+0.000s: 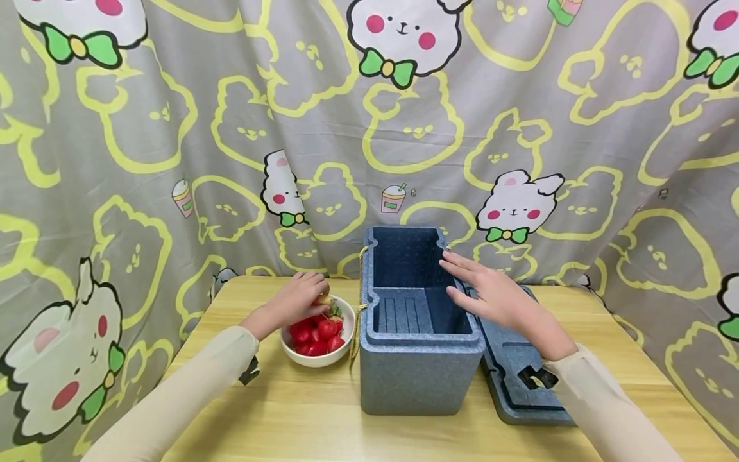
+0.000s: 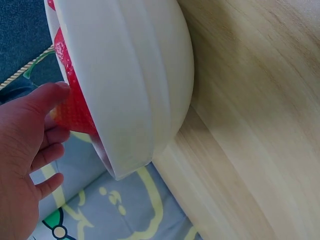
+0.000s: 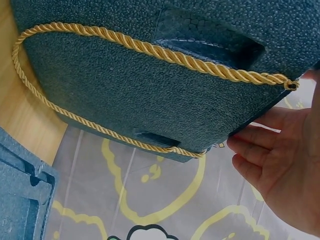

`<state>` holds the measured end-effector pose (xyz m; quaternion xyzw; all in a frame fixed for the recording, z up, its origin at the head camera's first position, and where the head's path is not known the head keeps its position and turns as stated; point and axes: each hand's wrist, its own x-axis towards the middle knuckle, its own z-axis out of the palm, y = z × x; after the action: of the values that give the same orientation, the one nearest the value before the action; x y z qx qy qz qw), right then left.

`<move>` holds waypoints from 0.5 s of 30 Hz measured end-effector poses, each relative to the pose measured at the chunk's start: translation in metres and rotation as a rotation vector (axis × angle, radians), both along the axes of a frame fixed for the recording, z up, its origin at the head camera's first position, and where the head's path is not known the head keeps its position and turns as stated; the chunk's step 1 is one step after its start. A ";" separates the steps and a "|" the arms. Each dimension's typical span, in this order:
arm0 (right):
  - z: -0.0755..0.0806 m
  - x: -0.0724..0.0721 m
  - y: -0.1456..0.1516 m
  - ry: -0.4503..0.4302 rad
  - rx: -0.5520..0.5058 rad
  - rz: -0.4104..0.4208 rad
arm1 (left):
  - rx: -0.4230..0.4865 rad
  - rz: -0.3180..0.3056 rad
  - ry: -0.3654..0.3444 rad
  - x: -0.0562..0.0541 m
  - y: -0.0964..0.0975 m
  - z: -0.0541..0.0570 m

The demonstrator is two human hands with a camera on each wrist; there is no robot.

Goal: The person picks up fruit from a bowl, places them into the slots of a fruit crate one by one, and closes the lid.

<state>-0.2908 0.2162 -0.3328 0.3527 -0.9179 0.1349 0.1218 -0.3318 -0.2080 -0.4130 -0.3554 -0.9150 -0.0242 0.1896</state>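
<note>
A white bowl [image 1: 316, 361] full of red strawberries [image 1: 317, 347] stands left of a grey-blue foam box [image 1: 418, 382]. My left hand [image 1: 296, 300] reaches over the bowl's far left side. In the left wrist view its thumb and index finger pinch a strawberry [image 2: 75, 111] at the rim; the other fingers are spread. The box is uncovered, and I see only its bare ribbed floor and walls inside. My right hand [image 1: 491, 292] rests with straight fingers against the box's right rim, and it holds nothing. The right wrist view shows these fingertips [image 3: 247, 167] at the box's edge.
A grey-blue lid [image 1: 519, 359] lies right of the box, under my right forearm. Gold rope handles [image 3: 150, 50] hang on the box's sides. Behind the wooden table [image 1: 312, 417] hangs a grey patterned curtain [image 1: 329, 147].
</note>
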 end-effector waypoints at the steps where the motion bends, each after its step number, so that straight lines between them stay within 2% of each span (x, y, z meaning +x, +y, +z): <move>1: 0.000 0.000 0.000 -0.003 0.000 -0.002 | -0.001 0.001 -0.001 0.000 0.000 0.001; 15: -0.001 -0.001 -0.003 -0.028 0.010 -0.024 | 0.015 0.022 -0.015 0.002 -0.001 0.005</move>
<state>-0.2919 0.2136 -0.3338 0.3402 -0.9245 0.1337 0.1086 -0.3297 -0.2087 -0.4082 -0.3437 -0.9200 -0.0318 0.1856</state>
